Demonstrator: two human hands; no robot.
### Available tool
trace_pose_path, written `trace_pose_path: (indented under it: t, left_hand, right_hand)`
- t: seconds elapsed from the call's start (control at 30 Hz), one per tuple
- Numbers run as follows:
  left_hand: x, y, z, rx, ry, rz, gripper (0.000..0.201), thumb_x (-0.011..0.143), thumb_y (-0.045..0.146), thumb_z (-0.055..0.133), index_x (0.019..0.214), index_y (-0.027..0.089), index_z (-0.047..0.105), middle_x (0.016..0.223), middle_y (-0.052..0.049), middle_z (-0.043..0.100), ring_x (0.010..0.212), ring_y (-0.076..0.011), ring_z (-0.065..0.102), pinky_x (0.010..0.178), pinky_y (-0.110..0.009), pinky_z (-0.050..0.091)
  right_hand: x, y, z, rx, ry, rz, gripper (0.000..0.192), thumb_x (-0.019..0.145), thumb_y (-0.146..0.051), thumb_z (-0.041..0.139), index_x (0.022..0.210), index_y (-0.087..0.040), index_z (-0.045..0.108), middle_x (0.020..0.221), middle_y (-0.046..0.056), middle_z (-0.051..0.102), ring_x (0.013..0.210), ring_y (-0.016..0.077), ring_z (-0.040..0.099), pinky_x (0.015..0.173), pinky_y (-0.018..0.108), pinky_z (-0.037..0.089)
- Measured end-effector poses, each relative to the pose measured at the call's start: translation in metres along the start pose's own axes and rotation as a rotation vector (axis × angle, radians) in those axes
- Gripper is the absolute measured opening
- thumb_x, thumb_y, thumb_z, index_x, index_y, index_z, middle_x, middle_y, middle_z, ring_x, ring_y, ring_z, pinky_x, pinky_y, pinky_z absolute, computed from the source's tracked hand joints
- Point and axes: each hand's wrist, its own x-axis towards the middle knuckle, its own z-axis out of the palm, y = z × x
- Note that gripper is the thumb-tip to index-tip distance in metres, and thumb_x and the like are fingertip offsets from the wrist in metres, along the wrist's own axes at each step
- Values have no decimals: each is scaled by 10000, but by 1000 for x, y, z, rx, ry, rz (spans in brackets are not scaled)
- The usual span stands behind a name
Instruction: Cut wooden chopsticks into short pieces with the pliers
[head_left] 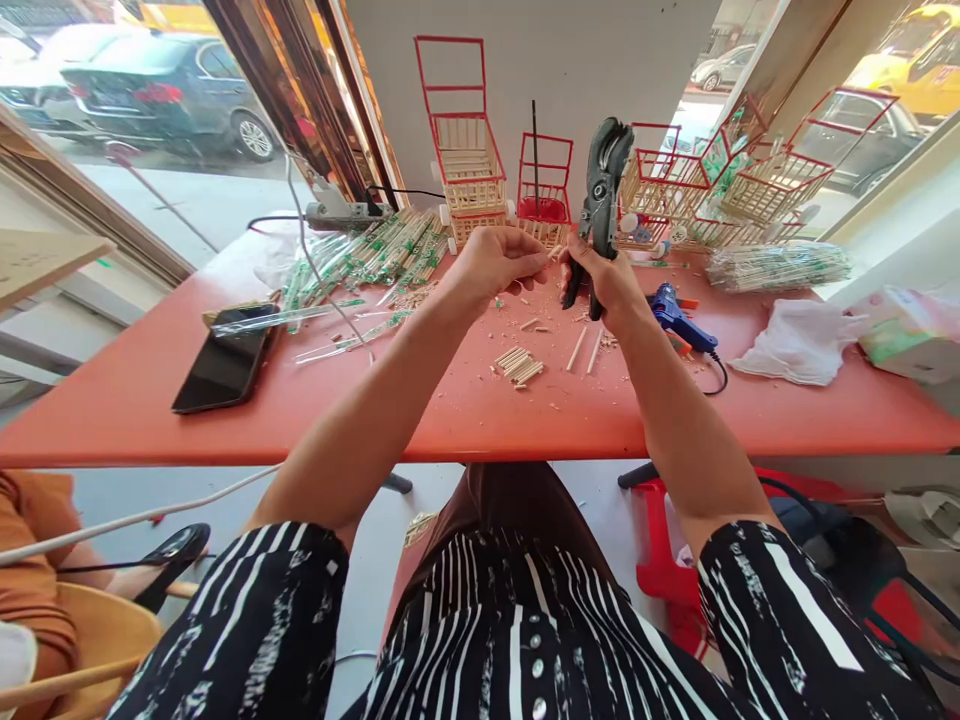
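My right hand (pixel 600 270) is closed around a black hand cutter (pixel 606 180), its head pointing up and its handles down. To the left of it, my left hand (pixel 506 262) pinches finger and thumb together by a short pale wooden stick (pixel 555 253); the grip is partly hidden. Below both hands lies a small pile of short cut sticks (pixel 519 366) on the red table (pixel 465 425). Two longer sticks (pixel 585 350) rest to the right of the pile, with chips scattered around.
Wrapped stick bundles (pixel 397 245) and a black phone (pixel 229 360) lie on the left. Small stick-built carts (pixel 472 160) stand at the back. On the right are a blue glue gun (pixel 682 318), a white bag (pixel 799 340) and another wrapped bundle (pixel 780 267). A seated person (pixel 37 540) is at lower left.
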Motion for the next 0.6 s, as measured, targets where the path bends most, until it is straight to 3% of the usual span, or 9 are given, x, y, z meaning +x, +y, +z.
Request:
trace_pose_path:
  t: [0.23,0.37,0.47,0.6]
  left_hand:
    - [16,-3,25,-120,-46,61,195,915,193,796,857,147,616,732,-16,733,610,-75,679,614,-208,508]
    - [17,3,24,-75,-69,45,177,948,246,772,903,156,626,769,-33,738,657,-96,702,669,-235,529]
    - [22,-2,-5,87,-23,7,114,971,227,711,916,155,642,785,-49,745,672,-113,694,687,-255,530]
    - [30,-24,-83,482,199,-28,38,904,135,681,883,166,673,745,-15,716,733,-131,652,762,-256,524]
  right_hand:
    - [2,2,2,-17,118,-161,459,816,-637,825,760,-221,639,702,-17,604,668,129,624,611,281,574]
    - [2,-2,-4,-1,161,-208,431,809,-616,838,784,-230,648,733,-19,616,675,123,620,640,287,588]
    - [1,-8,-9,30,196,-222,453,816,-642,815,778,-229,632,724,-18,613,632,115,599,620,289,576]
    - [4,-12,-17,46,253,-194,487,836,-689,763,768,-232,610,710,-10,597,677,138,641,613,295,570]
